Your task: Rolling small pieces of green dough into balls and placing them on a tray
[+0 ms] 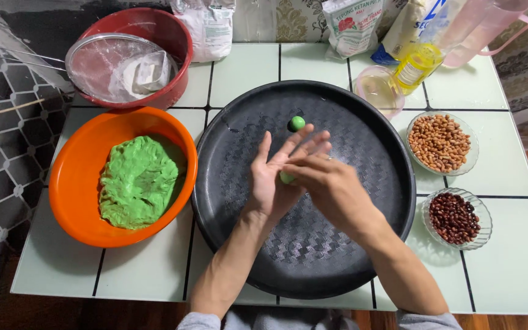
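Over the middle of a large black round tray [239, 201], my left hand [273, 174] lies palm up with its fingers spread. My right hand [325, 183] presses down across it. Between the two palms a small piece of green dough [286, 178] shows at the edge, mostly hidden. A finished green dough ball [297, 123] rests on the tray just beyond my fingertips. To the left, an orange bowl [77, 177] holds a big lump of green dough [137, 181].
A red bowl [175, 43] with a round sieve [102, 61] stands at the back left. Glass dishes of tan peanuts [440, 142] and dark red beans [454, 217] sit on the right. Flour bags [351, 24], an oil bottle [417, 64], an empty small glass bowl [379, 89] and a pink jug [490, 27] line the back.
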